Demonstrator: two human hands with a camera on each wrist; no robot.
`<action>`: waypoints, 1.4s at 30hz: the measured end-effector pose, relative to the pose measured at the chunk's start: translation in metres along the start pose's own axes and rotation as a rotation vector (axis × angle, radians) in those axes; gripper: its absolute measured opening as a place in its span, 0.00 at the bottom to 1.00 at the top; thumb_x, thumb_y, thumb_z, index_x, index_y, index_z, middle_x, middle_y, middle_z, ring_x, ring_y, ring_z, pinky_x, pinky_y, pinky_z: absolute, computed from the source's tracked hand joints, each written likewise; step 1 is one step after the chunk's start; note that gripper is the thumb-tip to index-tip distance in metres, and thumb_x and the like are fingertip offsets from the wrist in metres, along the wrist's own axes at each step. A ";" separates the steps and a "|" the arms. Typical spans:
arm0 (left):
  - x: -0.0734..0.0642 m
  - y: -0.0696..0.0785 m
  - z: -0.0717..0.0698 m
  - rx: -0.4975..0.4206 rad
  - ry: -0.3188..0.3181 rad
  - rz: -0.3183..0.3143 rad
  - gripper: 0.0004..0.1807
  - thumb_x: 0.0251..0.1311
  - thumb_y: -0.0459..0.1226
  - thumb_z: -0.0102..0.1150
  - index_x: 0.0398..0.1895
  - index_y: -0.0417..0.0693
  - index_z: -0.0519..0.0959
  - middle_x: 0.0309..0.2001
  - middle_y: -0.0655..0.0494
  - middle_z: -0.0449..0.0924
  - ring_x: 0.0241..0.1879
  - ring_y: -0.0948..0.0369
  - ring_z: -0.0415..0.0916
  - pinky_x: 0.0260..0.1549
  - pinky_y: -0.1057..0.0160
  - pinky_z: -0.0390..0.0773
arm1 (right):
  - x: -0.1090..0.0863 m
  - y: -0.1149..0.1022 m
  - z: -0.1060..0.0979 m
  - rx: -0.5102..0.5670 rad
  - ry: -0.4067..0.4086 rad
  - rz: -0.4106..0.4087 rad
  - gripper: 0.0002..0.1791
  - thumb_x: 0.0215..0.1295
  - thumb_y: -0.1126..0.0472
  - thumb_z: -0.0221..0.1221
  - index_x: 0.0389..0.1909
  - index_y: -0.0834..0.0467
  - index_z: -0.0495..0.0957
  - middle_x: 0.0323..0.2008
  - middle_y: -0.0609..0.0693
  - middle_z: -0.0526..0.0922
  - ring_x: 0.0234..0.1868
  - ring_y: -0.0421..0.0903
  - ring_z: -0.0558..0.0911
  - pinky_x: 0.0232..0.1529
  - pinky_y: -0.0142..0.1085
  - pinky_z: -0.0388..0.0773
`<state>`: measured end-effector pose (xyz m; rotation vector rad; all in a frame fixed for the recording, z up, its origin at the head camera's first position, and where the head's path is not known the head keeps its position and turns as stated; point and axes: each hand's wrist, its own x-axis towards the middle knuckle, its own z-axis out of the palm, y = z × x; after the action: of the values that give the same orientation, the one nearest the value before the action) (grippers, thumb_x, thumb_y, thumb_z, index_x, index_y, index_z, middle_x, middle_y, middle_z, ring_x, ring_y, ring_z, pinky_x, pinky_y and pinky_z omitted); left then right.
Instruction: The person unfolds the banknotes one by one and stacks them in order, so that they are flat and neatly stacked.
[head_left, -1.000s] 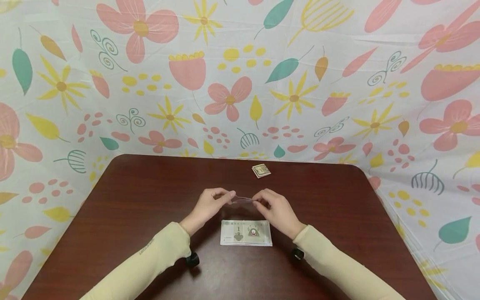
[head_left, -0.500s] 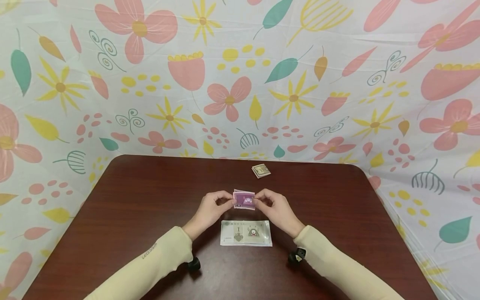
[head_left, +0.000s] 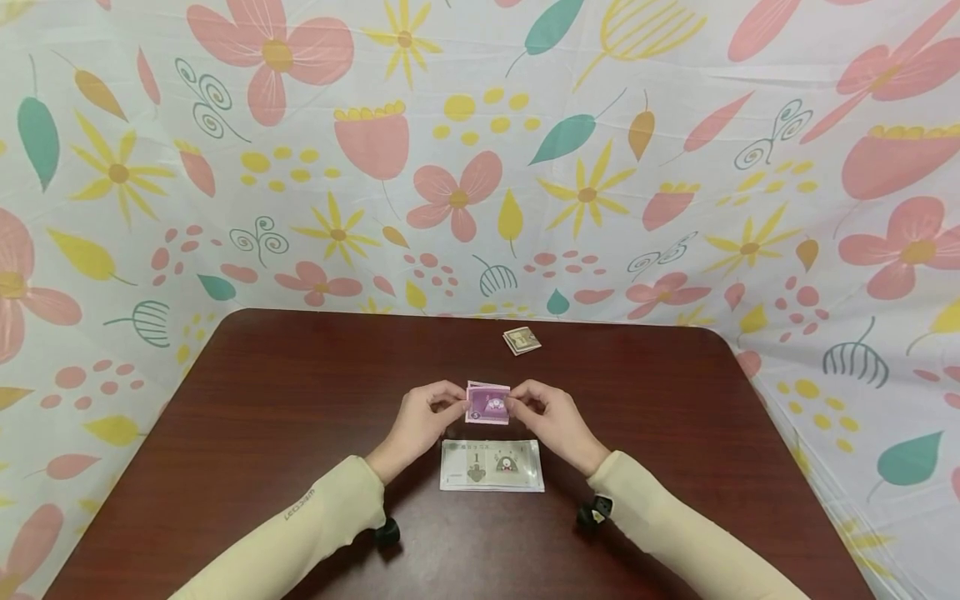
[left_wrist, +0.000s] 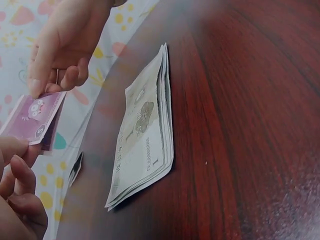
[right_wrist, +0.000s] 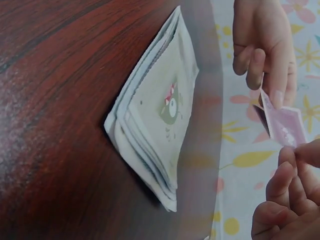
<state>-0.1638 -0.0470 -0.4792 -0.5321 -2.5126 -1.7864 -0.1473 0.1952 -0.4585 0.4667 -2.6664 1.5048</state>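
A purple banknote [head_left: 488,404], folded small with a 5 in its corner, is held up above the table between both hands. My left hand [head_left: 422,417] pinches its left edge between thumb and fingers. At the opposite edge, my right hand [head_left: 553,417] pinches it in the same manner. In the left wrist view, the folded layers of the purple banknote [left_wrist: 37,117] gape a little on the side facing the camera. Just in front of the hands lies a stack of pale grey-green play banknotes [head_left: 491,467], marked 1 and printed with a cartoon animal; neither hand touches it.
A small pile of folded tan banknotes [head_left: 522,340] lies near the back edge of the dark red-brown wooden table [head_left: 315,367]. Flower-printed cloth [head_left: 480,167] hangs behind and along both sides of the table.
One second ago the purple banknote was seen nearly edge-on. Since then, both hands have tilted it so its printed face shows, and it sits slightly lower. The stack and the pile have not moved.
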 end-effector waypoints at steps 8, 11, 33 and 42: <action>-0.002 -0.003 -0.002 -0.126 -0.056 -0.004 0.04 0.66 0.34 0.69 0.37 0.41 0.86 0.32 0.49 0.88 0.23 0.59 0.74 0.22 0.69 0.72 | 0.002 0.008 -0.002 0.036 0.035 0.028 0.10 0.78 0.59 0.58 0.43 0.60 0.85 0.30 0.53 0.86 0.23 0.49 0.78 0.27 0.32 0.75; -0.003 -0.002 -0.003 -0.211 -0.104 -0.008 0.03 0.66 0.32 0.68 0.38 0.39 0.86 0.31 0.42 0.86 0.20 0.62 0.70 0.19 0.70 0.69 | 0.002 0.010 -0.003 0.071 0.016 0.039 0.11 0.78 0.61 0.58 0.48 0.64 0.85 0.34 0.58 0.86 0.24 0.55 0.79 0.28 0.32 0.75; -0.013 -0.008 -0.016 -0.365 -0.077 -0.166 0.06 0.67 0.30 0.66 0.42 0.33 0.83 0.26 0.46 0.80 0.18 0.66 0.64 0.22 0.68 0.67 | -0.007 0.014 -0.009 0.310 -0.105 0.152 0.09 0.74 0.57 0.63 0.44 0.60 0.81 0.29 0.51 0.76 0.26 0.40 0.73 0.26 0.35 0.71; -0.020 -0.016 -0.020 -0.408 0.010 -0.323 0.10 0.64 0.31 0.69 0.43 0.31 0.83 0.26 0.53 0.80 0.17 0.67 0.59 0.19 0.69 0.61 | -0.013 0.023 -0.015 0.195 0.001 0.073 0.04 0.71 0.64 0.65 0.38 0.61 0.81 0.27 0.55 0.81 0.25 0.40 0.76 0.27 0.32 0.75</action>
<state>-0.1532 -0.0752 -0.4906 -0.1179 -2.3362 -2.4292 -0.1429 0.2216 -0.4718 0.3804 -2.5741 1.7944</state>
